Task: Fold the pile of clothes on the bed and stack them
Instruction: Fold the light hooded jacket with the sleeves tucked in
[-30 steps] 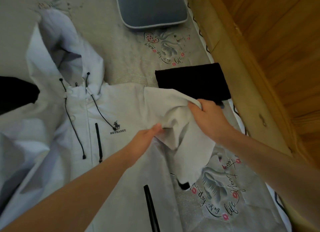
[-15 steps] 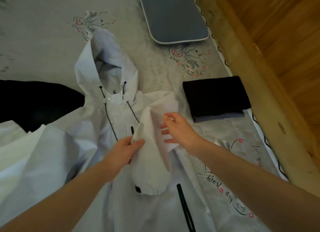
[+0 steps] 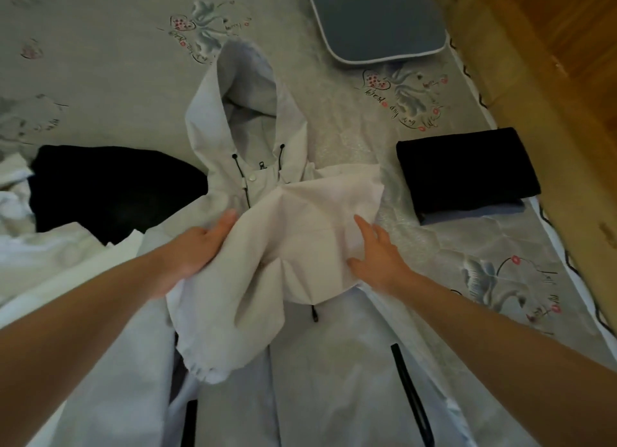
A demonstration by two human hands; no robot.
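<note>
White hooded jacket (image 3: 300, 363) laid face up at the middle of the bed (image 3: 100, 63), sleeve (image 3: 267, 279) folded across its chest; sleeve held in the left hand (image 3: 197, 249) grip, right hand (image 3: 377, 256) pressed flat with fingers spread; folded dark clothes (image 3: 467, 169) stacked at right, dark garment (image 3: 110, 193) heaped at left

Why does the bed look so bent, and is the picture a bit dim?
Head view: the wide-angle lens bows the wooden bed frame and stretches both forearms at the edges; light is dim and soft, so the black folded stack loses detail; the white jacket stays readable, slightly soft.
</note>
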